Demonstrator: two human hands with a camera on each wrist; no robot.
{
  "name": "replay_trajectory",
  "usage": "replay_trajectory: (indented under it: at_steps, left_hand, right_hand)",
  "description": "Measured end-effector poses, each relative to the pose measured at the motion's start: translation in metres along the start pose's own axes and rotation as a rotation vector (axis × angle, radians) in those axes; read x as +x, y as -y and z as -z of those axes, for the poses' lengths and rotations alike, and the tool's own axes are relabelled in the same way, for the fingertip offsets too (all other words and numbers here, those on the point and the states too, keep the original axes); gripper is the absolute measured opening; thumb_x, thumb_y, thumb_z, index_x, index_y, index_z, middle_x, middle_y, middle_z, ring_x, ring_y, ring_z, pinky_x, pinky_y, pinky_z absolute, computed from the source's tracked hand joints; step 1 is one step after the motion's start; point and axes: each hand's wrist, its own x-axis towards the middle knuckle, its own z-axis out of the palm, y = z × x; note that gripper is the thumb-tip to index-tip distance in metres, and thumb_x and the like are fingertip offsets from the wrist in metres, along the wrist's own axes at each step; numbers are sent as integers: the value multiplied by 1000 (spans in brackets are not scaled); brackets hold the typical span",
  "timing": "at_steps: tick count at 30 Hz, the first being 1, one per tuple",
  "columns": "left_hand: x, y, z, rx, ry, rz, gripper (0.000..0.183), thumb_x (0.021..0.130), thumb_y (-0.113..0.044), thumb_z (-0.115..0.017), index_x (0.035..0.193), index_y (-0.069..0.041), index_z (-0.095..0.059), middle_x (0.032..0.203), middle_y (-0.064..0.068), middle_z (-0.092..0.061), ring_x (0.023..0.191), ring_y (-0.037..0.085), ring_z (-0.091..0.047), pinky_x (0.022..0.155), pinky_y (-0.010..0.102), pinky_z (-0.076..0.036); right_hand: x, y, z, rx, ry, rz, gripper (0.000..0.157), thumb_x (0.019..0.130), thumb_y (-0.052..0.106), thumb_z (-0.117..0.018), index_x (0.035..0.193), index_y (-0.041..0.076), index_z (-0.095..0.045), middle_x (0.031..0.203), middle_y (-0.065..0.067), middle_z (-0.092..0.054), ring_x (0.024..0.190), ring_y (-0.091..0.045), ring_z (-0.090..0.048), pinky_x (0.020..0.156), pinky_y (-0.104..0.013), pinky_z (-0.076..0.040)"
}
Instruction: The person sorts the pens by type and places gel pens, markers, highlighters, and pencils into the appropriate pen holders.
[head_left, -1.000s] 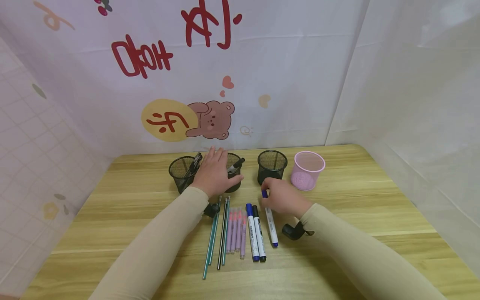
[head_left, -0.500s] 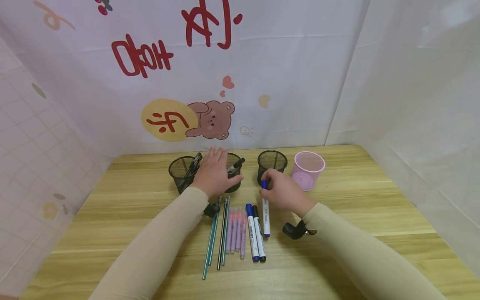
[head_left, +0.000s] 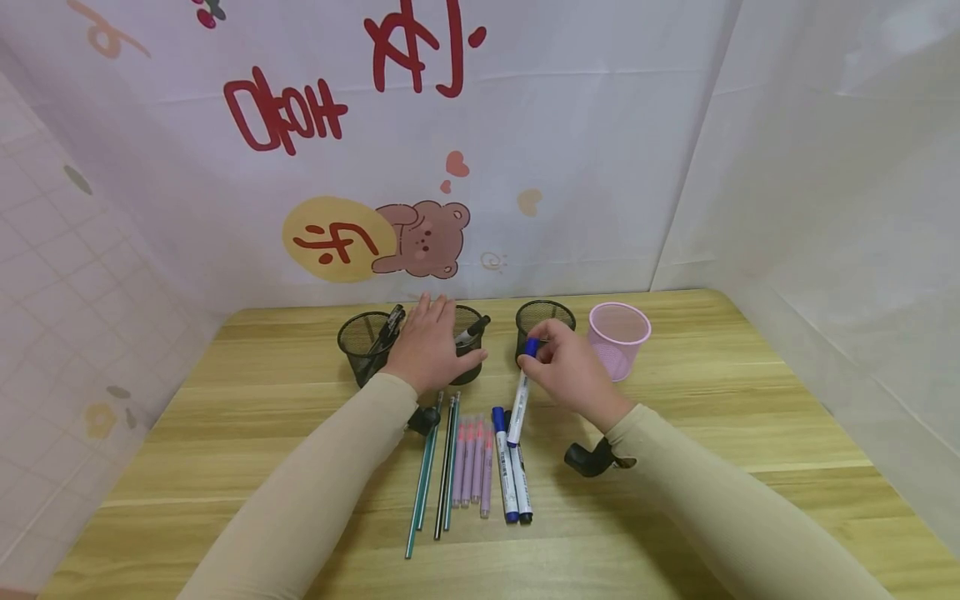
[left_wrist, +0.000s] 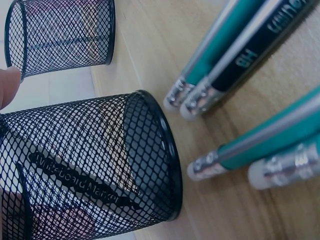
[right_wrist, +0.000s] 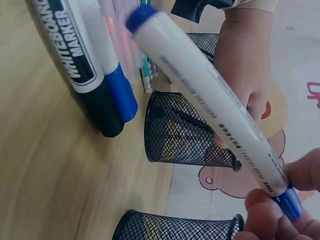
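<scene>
Marker [head_left: 518, 406] is hanging tilted at frame centre, its blue cap pinched by the right hand [head_left: 573, 372] grip. Left hand [head_left: 429, 346] is curling around the middle mesh cup [head_left: 471, 367]; bare surface [head_left: 712, 417] is lying right.

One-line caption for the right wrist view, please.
Right hand pinches a blue whiteboard marker by its cap end above black mesh cups.
</scene>
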Motion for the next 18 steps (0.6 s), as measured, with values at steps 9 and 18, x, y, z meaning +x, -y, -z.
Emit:
replay_trajectory:
  at_steps: [9, 18]
  left_hand:
    - [1, 0, -1, 12, -12, -4, 105, 93, -73, -60, 165, -4, -28, 173, 19, -27, 164, 42, -10, 133, 55, -13]
    - [1, 1, -1, 17, -6, -8, 104, 94, -74, -59, 165, -3, -28, 173, 20, -27, 164, 42, -10, 134, 55, -12]
  right_hand:
    - [3, 2, 2, 119, -108, 35, 31, 95, 10, -75, 121, 1, -58, 78, -8, -67, 63, -15, -52, 53, -22, -43]
    - [5, 2, 2, 204, -222, 72, 29, 97, 10, -75, 120, 1, -60, 81, -11, -69, 68, -18, -59, 55, -22, -47]
